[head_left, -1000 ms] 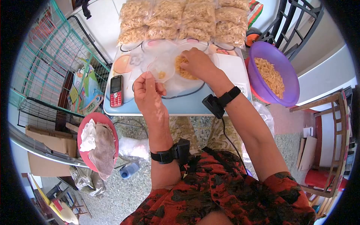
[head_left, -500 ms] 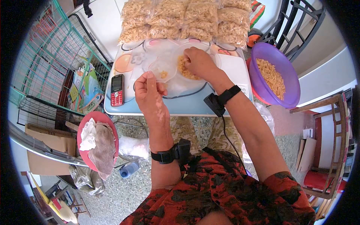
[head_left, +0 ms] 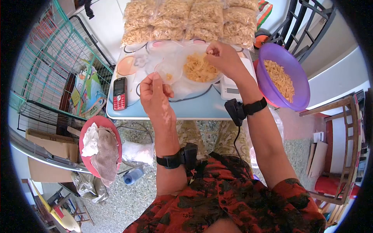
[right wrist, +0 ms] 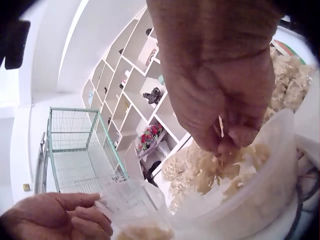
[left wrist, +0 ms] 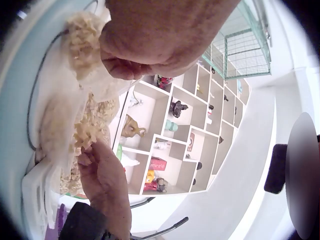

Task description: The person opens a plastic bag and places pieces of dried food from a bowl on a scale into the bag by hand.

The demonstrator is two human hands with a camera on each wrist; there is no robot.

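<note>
left hand (head_left: 155, 95) pinches the small clear plastic bag (head_left: 168, 70) by its rim, mouth held open just beside the clear plastic bowl of pale pasta (head_left: 198, 68) on the pale blue tabletop (head_left: 194, 110) — likely so pieces can drop in. left wrist view: right hand (left wrist: 107, 175) pinches a few pasta pieces (left wrist: 85, 142). right wrist view — its fingertips (right wrist: 235, 135) hang over that bowl (right wrist: 270, 175).

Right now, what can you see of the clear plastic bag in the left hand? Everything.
The clear plastic bag is thin, crinkled, see-through film with its mouth open upward. The left hand pinches its near edge between thumb and fingers. A few yellow pasta pieces lie at its bottom. It sits low over the light-blue table, right beside the bowl of pasta; whether they touch is unclear.
</note>
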